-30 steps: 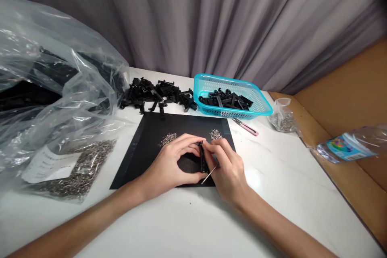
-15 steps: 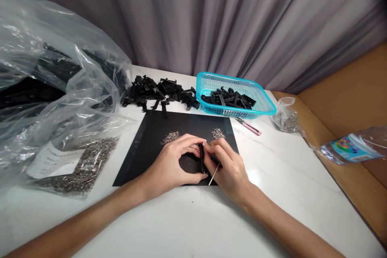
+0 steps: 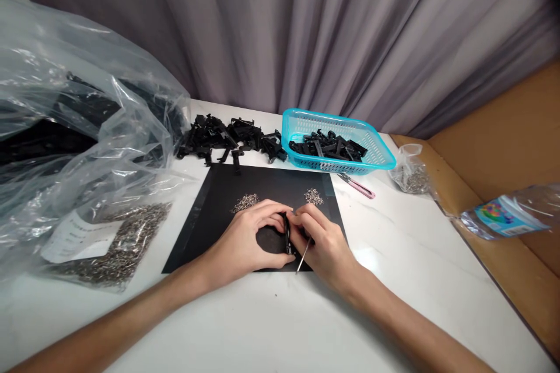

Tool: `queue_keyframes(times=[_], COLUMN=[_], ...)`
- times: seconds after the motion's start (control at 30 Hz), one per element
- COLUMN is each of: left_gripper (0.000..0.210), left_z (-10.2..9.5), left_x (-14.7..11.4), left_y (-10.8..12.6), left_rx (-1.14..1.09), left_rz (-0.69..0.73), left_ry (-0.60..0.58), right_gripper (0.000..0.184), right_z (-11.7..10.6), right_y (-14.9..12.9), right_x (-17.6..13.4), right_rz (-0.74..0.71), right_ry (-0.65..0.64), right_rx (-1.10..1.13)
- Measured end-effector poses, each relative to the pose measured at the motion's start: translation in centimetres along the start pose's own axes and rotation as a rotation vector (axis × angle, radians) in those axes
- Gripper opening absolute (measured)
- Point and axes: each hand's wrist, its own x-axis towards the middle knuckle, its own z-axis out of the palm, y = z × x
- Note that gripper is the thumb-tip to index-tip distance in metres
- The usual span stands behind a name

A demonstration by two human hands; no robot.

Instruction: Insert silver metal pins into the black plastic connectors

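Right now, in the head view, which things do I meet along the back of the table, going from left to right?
Big plastic bag → loose pile of black parts → blue basket → small bag of metal bits → bottle.

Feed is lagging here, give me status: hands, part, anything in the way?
Left hand and right hand both pinch the black clip over the black mat. Right also holds a thin metal pin. Nothing blocking.

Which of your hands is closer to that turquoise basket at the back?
The right hand: it lies nearly straight in front of the turquoise basket. The left hand lies further left, across the small black part both hold.
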Motion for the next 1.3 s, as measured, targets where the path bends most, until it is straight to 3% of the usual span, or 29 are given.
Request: queue_keyframes(times=[0.2,0.37,0.5,0.8,1.17,1.3], left_gripper=[0.068,0.068,0.070,0.069,0.066,0.064], left_z=[0.2,-0.1,-0.2,-0.4,-0.2,-0.1], left_x=[0.0,0.0,0.0,0.1,0.2,0.2], left_y=[-0.3,-0.1,-0.1,0.3,-0.1,-0.1], left_rx=[-0.082,-0.108,-0.108,-0.136,-0.127,-0.126], left_rz=[-0.155,-0.176,-0.185,-0.217,-0.189,-0.158], left_ry=[0.005,-0.015,-0.034,-0.014,0.015,0.019], right_gripper=[0.022,0.026,0.042,0.018,0.031,0.031], right_z=[-2.2,-3.4,-3.6,-2.9,-2.7,-2.8], right_y=[0.2,0.9,1.9,1.3,1.4,1.4], right_x=[0.8,1.4,1.4,1.3,0.7,0.6], right_rz=[0.114,0.234,0.202,0.130,-0.069,-0.063], right_ry=[-0.072,0.014,0.034,-0.066,-0.103,-0.105], right_rx=[0.176,0.226,0.218,0.243,0.095,0.110])
